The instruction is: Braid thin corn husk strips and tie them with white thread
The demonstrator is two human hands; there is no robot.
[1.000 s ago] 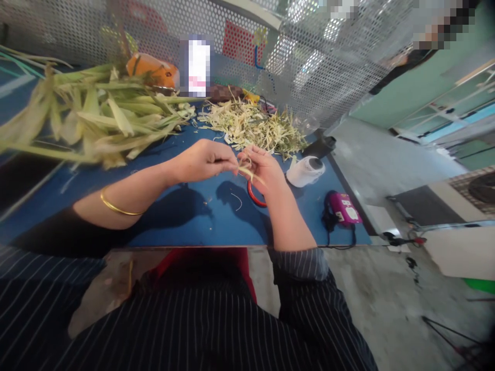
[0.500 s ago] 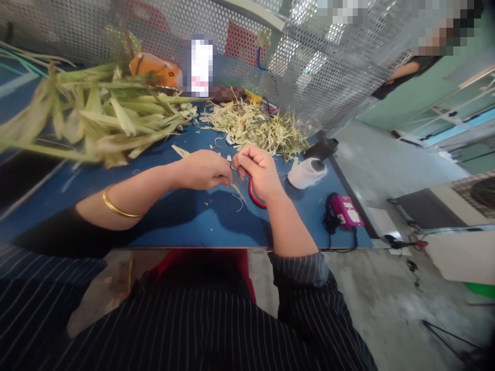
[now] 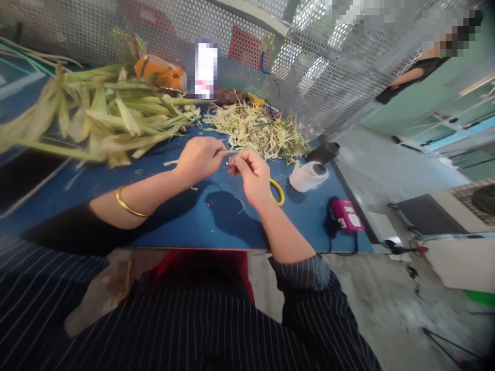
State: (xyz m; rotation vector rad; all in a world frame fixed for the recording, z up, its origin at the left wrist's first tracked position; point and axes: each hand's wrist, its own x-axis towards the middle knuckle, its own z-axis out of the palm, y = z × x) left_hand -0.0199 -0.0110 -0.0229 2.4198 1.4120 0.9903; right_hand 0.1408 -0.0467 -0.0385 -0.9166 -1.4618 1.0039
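Over the blue table (image 3: 232,226), my left hand (image 3: 201,158) is closed in a pinch, its fingertips on a thin pale strip that runs toward the other hand. My right hand (image 3: 251,175) is also closed, fingers curled at the strip's other side; its fingertips partly hide what they hold. A yellow ring-shaped handle (image 3: 277,192) shows beside my right wrist. Right of it lies a white thread spool (image 3: 308,176). Behind my hands is a heap of shredded pale strips (image 3: 259,131). A short thread (image 3: 240,202) curves on the table below my right hand.
Long green husks (image 3: 112,116) pile at the left. An orange object (image 3: 160,72) and a bright phone-like screen (image 3: 205,69) stand behind. A dark cylinder (image 3: 324,152) and a magenta box (image 3: 347,215) lie at the right. Beyond the mesh (image 3: 309,67), a person's arm (image 3: 406,77) shows.
My left hand has risen and turned slightly. My right hand has shifted a little left, and a yellow ring-shaped handle now shows beside it where a red one was visible before.
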